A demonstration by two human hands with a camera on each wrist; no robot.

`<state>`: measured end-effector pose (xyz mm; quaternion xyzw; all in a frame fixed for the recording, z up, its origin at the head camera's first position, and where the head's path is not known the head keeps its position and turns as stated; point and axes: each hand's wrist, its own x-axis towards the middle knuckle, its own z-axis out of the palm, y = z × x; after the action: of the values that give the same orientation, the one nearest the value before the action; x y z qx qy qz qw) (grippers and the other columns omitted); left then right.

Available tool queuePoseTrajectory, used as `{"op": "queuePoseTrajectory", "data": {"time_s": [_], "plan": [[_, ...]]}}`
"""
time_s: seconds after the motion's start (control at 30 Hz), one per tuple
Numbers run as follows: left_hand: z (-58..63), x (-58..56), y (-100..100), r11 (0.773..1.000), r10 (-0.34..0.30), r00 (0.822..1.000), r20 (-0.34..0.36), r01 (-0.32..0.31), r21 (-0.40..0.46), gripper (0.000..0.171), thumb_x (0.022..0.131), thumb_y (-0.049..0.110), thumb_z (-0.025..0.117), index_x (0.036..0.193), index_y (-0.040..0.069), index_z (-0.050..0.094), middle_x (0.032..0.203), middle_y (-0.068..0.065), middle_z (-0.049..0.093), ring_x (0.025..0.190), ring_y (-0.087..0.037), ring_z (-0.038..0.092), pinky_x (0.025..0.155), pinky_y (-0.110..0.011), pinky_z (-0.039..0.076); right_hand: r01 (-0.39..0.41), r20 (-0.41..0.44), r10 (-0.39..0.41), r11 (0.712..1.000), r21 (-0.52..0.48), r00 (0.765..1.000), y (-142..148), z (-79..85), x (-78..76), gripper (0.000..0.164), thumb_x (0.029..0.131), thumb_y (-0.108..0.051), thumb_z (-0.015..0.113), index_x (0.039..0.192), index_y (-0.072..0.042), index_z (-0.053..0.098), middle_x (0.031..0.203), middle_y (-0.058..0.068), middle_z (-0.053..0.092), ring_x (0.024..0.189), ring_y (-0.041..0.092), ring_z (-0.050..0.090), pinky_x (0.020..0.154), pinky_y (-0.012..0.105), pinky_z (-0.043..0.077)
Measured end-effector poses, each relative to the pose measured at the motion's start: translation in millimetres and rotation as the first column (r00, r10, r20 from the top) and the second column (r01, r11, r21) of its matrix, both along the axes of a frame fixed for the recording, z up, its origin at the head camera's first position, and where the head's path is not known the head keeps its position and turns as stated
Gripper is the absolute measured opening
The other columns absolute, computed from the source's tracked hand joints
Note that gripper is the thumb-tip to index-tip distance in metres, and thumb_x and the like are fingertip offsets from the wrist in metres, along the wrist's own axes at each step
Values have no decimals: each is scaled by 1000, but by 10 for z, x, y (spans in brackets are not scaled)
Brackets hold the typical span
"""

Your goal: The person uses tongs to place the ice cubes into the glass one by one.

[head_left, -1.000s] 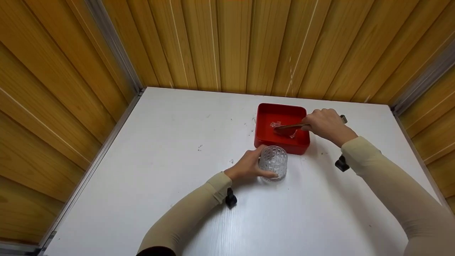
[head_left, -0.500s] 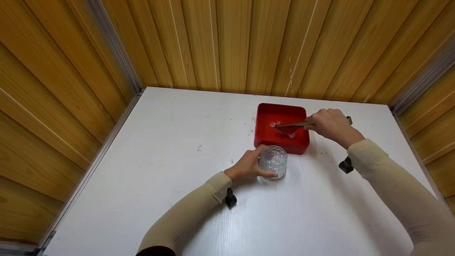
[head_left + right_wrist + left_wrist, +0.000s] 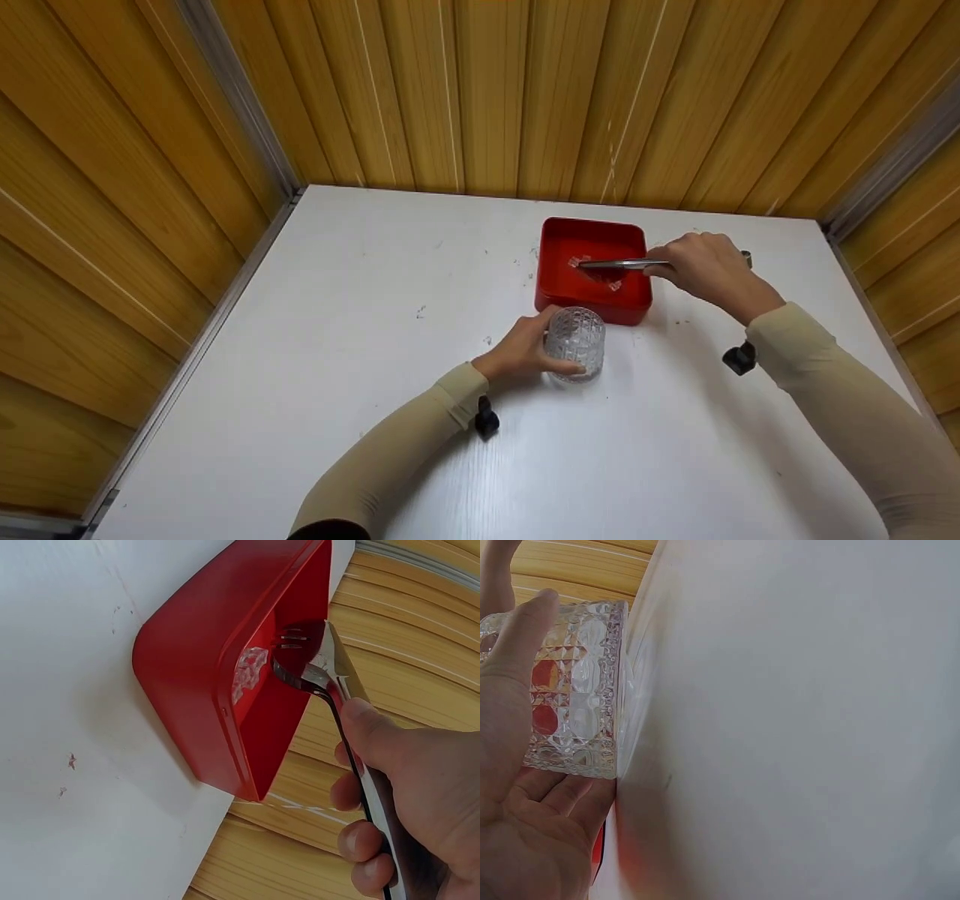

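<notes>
My left hand holds a clear cut-glass tumbler upright on the white table, thumb on the near side and fingers behind it. In the left wrist view the thumb lies along the patterned wall of the tumbler. My right hand grips metal serving tongs, whose ends reach into a square red box. One end of the tongs has fork tines, seen in the right wrist view. Clear ice-like pieces lie inside the box near those ends; whether any is pinched cannot be told.
The box stands just behind the tumbler on the white table. Wood-patterned panels rise along the table's back and sides. Small dark marks dot the tabletop.
My right hand and forearm have shifted slightly rightward, and the tongs have turned and levelled over the box. My left hand and the tumbler stay where they were.
</notes>
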<state>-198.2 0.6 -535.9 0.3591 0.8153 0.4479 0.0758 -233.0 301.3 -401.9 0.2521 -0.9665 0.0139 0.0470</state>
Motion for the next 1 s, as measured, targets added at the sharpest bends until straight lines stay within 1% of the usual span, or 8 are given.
{"op": "queuePoseTrajectory", "data": {"time_s": [0.23, 0.43, 0.6, 0.77, 0.9, 1.0], "plan": [[-6, -1, 10, 1000, 1, 1000, 27, -2, 10, 87, 77, 40, 92, 146, 18, 45, 130, 0, 66, 111, -9, 60, 98, -22, 48, 17, -15, -17, 1000, -14, 1000, -10, 49, 123, 20, 90, -20, 81, 109, -13, 81, 76, 4, 73, 59, 19, 49, 51, 32, 42], [2, -1, 11, 1000, 10, 999, 32, -10, -4, 87, 76, 41, 92, 146, 18, 46, 130, 1, 66, 111, -8, 59, 98, -21, 47, -4, -41, 2, 999, -40, 999, -23, 68, 219, 25, 89, -20, 82, 113, -12, 80, 76, 4, 73, 57, 17, 49, 51, 31, 41], [8, 3, 11, 1000, 16, 999, 36, -16, -7, 87, 76, 40, 92, 146, 18, 46, 130, 0, 66, 112, -9, 59, 99, -22, 47, -29, -61, 26, 998, -53, 998, -32, 86, 295, 24, 88, -18, 83, 111, -13, 80, 75, 2, 72, 56, 15, 49, 50, 29, 42], [2, 4, 15, 1000, 15, 999, 42, -15, -2, 88, 76, 41, 92, 147, 18, 45, 130, 0, 66, 112, -9, 60, 99, -22, 48, -47, -85, 41, 996, -69, 996, -24, 117, 380, 20, 89, -19, 82, 108, -14, 79, 74, -1, 71, 54, 13, 46, 48, 28, 39], [1, 6, 12, 1000, 15, 999, 40, -15, -1, 85, 76, 41, 92, 144, 16, 47, 126, 0, 67, 107, -9, 61, 96, -21, 49, -80, -110, 70, 992, -96, 991, -22, 141, 454, 17, 89, -19, 82, 105, -15, 79, 72, -2, 69, 53, 11, 44, 47, 28, 37], [8, 6, 8, 1000, 18, 999, 43, -18, -5, 82, 76, 40, 92, 140, 15, 48, 123, 0, 67, 104, -8, 61, 94, -21, 50, -95, -116, 83, 990, -106, 990, -31, 158, 508, 19, 88, -18, 82, 107, -14, 79, 72, -2, 70, 53, 11, 45, 48, 28, 38]]}}
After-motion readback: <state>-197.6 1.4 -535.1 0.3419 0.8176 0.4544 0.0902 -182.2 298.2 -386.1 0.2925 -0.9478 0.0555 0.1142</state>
